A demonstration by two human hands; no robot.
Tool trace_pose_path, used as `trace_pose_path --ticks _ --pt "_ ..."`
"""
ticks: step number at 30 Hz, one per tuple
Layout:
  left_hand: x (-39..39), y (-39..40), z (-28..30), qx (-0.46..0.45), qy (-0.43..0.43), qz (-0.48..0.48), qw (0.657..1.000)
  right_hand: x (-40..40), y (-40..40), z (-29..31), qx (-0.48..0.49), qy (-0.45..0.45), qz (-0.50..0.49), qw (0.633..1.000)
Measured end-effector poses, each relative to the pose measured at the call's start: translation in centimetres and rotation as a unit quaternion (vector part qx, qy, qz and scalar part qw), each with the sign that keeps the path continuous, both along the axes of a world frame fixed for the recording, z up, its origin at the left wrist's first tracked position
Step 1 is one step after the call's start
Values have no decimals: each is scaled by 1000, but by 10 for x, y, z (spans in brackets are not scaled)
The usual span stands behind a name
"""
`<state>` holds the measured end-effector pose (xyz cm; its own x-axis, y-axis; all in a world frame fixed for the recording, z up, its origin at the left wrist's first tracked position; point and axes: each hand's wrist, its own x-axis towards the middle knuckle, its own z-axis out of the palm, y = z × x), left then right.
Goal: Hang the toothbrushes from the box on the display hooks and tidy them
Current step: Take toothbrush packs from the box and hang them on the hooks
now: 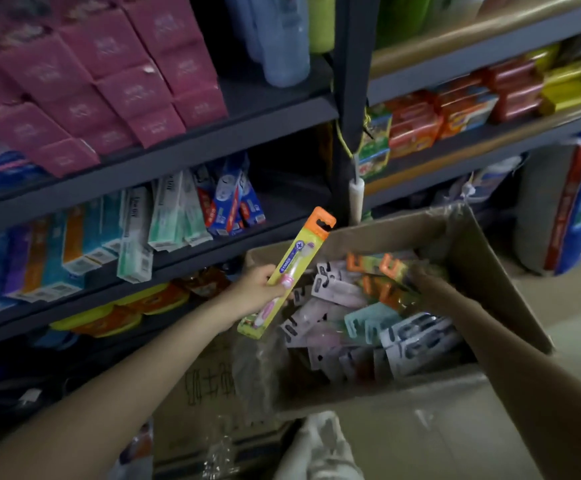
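My left hand [256, 289] grips a packaged child's toothbrush [294, 268] with a yellow card and an orange hang tab, held upright over the left edge of the open cardboard box [472, 251]. Several packaged toothbrushes [361, 320] in pink, teal, grey and orange lie loose in the box. My right hand [420, 275] reaches down into the box among the orange-tabbed packs [382, 268]; it is blurred and partly hidden, so its fingers are unclear. No display hook shows plainly.
Dark metal shelves stand behind the box: pink boxes [109, 81] on top, toothpaste cartons [136, 230] below, soap packs [455, 109] on the right. A shelf upright [351, 98] rises just behind the box. A second printed carton [206, 382] sits under it.
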<state>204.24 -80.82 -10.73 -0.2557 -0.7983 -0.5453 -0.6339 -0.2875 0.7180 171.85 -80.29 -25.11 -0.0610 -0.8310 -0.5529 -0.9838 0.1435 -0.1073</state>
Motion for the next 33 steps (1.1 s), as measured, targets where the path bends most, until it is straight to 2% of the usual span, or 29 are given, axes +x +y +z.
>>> trace_pose_path --ticks 1,4,7,12,15,18,20,22,25,27,30,33 --pt "1 0 -2 3 9 6 1000 6 7 0 -7 -43 -22 999" --pt "11 1 -6 13 24 30 999 33 10 3 -40 -42 24 998" --pt "27 0 -1 7 25 53 998 65 5 26 -108 -171 -31 979" --pt "59 -2 20 -34 53 133 989 117 -25 104 -230 -323 -29 917" --pt "79 2 35 -55 88 180 978 148 -36 158 -235 -425 -34 873" --pt "93 10 55 -92 112 206 968 195 -36 217 -222 -551 -39 803" --pt "98 19 77 -113 147 219 958 232 -37 248 -231 -591 -56 771" --pt "107 30 103 -115 199 248 941 272 -37 273 -256 -601 -57 755" --pt "144 53 131 -50 298 298 906 330 -28 300 -324 -530 5 784" --pt "180 73 143 -25 321 311 894 368 -13 315 -360 -496 31 789" --pt "239 104 159 -72 351 295 886 431 13 331 -373 -480 57 792" --pt "309 125 178 -164 294 250 908 504 36 347 -384 -482 92 782"
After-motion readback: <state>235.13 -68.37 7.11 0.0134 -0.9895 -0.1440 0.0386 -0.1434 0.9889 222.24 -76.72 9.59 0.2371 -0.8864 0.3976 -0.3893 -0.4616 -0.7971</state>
